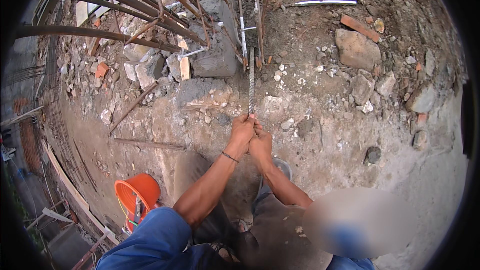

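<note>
Left hand (pixel 241 132) and right hand (pixel 260 145) meet at the middle of the frame, both with fingers curled tightly around the near end of a grey ribbed bar (pixel 251 82); the fingers hide that end, so how far it reaches into the grip cannot be seen. From the hands the bar runs up the frame, almost straight, toward the foot of a narrow steel cage (pixel 242 25) at upper centre, whose rods are rusty and partly splashed white. A thin dark band (pixel 230 157) circles the left wrist. Left of the cage stands a rough grey concrete block (pixel 212 62), and a bundle of thick rusty rods (pixel 115 10) fans out across the upper left. Below the block lies a pale, broken slab (pixel 205 94), with a rusty rod (pixel 150 144) on the dirt farther down and to the left. An orange bucket (pixel 131 190) sits tipped at lower left, beside a blue sleeve (pixel 150 240). At upper right, a big brown stone (pixel 357 49) rests just below a long piece of red brick (pixel 360 28), with a white-edged strip (pixel 327 3) above them. One grey shoe (pixel 283 168) shows to the right of the right hand's wrist, and a blurred patch covers part of the lower right.
</note>
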Motion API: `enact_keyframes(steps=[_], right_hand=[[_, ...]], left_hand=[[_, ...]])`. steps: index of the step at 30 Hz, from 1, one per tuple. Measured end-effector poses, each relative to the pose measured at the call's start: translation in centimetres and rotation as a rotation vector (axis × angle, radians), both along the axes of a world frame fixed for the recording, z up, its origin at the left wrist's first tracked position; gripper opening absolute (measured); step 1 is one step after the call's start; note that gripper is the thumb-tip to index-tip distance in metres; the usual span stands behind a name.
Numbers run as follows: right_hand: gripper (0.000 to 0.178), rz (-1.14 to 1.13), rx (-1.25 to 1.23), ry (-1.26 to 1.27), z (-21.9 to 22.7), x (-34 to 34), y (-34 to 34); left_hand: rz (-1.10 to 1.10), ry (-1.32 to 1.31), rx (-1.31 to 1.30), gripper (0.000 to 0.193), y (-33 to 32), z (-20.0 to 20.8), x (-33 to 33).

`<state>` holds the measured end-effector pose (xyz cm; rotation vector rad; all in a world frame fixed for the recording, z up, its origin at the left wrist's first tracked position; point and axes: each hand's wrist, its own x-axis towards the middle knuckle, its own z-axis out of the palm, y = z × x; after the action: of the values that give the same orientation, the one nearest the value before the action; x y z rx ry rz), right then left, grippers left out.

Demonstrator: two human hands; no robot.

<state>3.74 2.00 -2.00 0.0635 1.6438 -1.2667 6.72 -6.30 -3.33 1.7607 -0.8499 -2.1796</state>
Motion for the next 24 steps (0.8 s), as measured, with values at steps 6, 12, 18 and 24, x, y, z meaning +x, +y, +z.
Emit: enact_keyframes(steps=[6, 12, 18, 24], right_hand=[[0.026, 0.15, -0.033, 0.221, 3.0, -1.5, 4.0], [0.029, 0.053, -0.011, 0.136, -0.5, 0.9, 3.7], [0.027, -0.065, 0.012, -0.027, 0.6, -0.3, -0.6], [0.024, 0.114, 0.042, 0.212, 0.4, -1.8, 2.7]], left_hand=[[0.046, 0.07, -0.059, 0.024, 4.9, 4.7, -0.6], [-0.002, -0.014, -0.001, 0.023, 3.9, 1.0, 0.9], [-0.101, -0.086, -0.015, 0.023, -0.1, -0.3, -0.6], [0.053, 0.039, -0.05, 0.025, 2.9, 0.6, -1.3]])
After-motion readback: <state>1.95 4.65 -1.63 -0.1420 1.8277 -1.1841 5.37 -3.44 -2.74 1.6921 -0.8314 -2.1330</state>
